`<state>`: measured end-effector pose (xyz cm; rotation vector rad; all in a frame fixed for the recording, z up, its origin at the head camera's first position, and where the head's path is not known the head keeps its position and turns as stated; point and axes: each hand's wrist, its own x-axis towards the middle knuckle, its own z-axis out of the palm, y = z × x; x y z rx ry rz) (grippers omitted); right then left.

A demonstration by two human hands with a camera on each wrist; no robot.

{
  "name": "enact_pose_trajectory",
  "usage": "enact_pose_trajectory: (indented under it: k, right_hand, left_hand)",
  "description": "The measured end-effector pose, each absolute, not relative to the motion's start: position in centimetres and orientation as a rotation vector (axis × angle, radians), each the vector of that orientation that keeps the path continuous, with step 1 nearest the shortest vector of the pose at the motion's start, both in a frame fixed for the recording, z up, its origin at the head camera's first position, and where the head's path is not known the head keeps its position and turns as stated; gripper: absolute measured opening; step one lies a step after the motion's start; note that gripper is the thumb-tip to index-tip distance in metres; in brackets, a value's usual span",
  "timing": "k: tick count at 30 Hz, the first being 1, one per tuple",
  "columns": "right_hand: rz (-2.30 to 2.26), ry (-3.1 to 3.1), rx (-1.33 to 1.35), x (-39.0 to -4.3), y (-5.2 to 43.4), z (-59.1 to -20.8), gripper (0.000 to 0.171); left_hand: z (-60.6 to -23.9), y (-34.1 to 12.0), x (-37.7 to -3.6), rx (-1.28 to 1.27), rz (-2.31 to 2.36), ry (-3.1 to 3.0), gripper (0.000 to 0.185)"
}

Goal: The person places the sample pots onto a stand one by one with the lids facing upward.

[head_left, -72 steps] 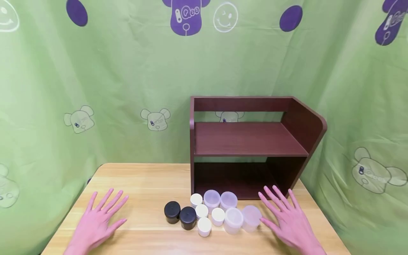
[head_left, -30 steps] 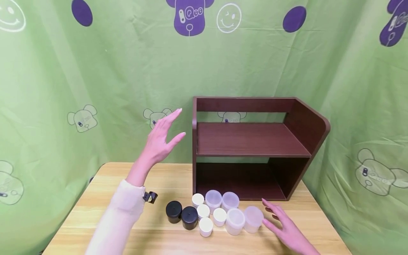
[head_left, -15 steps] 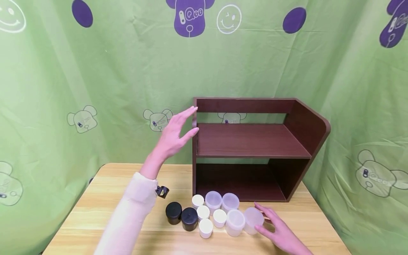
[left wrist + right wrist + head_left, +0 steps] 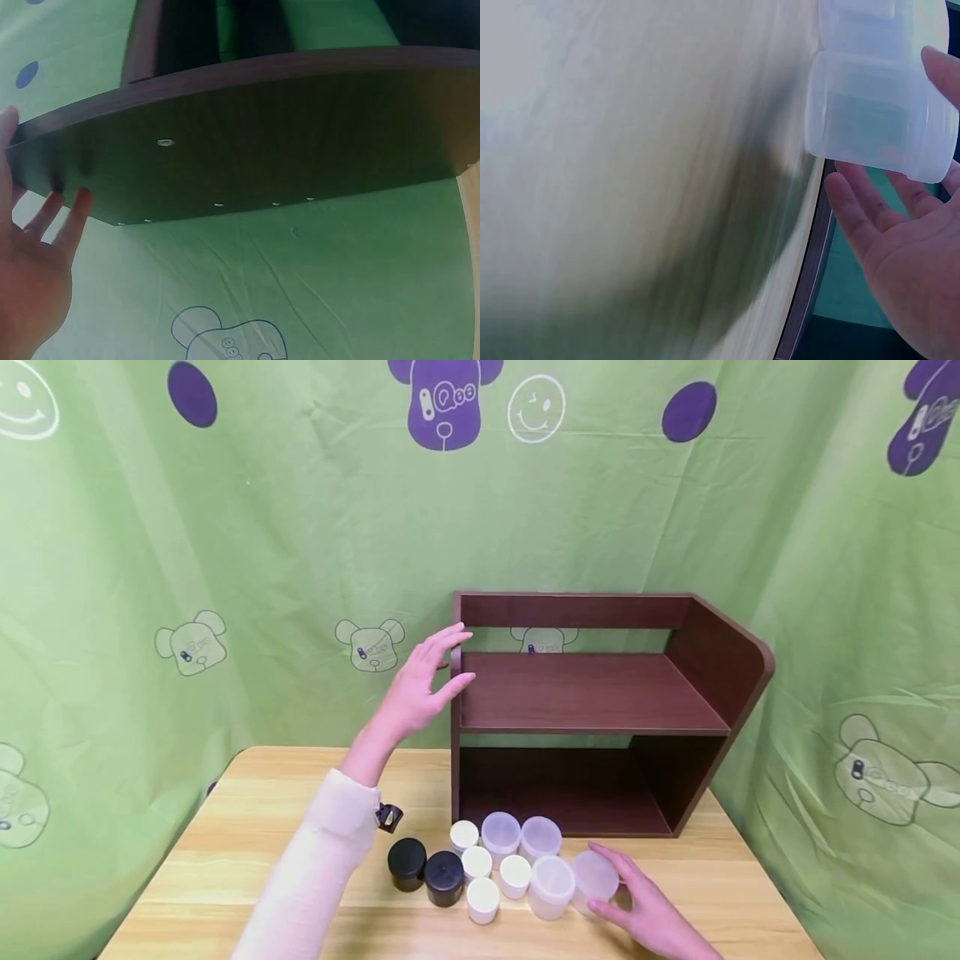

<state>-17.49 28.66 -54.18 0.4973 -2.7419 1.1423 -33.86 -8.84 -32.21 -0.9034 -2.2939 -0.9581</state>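
Note:
My left hand (image 4: 416, 689) is at the front edge of the dark brown shelf's (image 4: 592, 689) left side panel. Its thumb reaches across the edge, and in the left wrist view the spread fingers (image 4: 71, 225) lie close against the panel's outer face. My right hand (image 4: 645, 906) is around the rightmost translucent jar (image 4: 596, 878), thumb on the near side and fingers on the far side. The right wrist view shows a gap between the lower fingers (image 4: 855, 206) and that jar's wall. More translucent jars (image 4: 552, 885) stand beside it.
Several small white-lidded jars (image 4: 483, 897) and two black jars (image 4: 444, 877) stand grouped on the wooden table (image 4: 300, 810), in front of the shelf and left of it. A green printed curtain (image 4: 300, 527) hangs behind and at both sides.
My left hand has come up from the table and moved right to the shelf's side panel. My right hand has moved left onto the rightmost translucent jar. The jars have not moved.

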Motion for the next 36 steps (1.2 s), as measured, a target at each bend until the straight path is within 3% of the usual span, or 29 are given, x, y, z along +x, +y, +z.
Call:
enact_pose_trajectory:
  k: [22, 36]
  right_hand:
    - [1.19, -2.78, 0.414, -18.0, 28.7, -54.6, 0.073]
    - [1.059, -2.656, 0.476, -17.6, 29.2, -50.4, 0.075]
  left_hand:
    - [-32.8, -8.4, -33.9, -0.944, -1.074, -2.231, 0.057]
    - [-32.9, -8.4, -33.7, -0.939, -1.086, -2.233, 0.058]
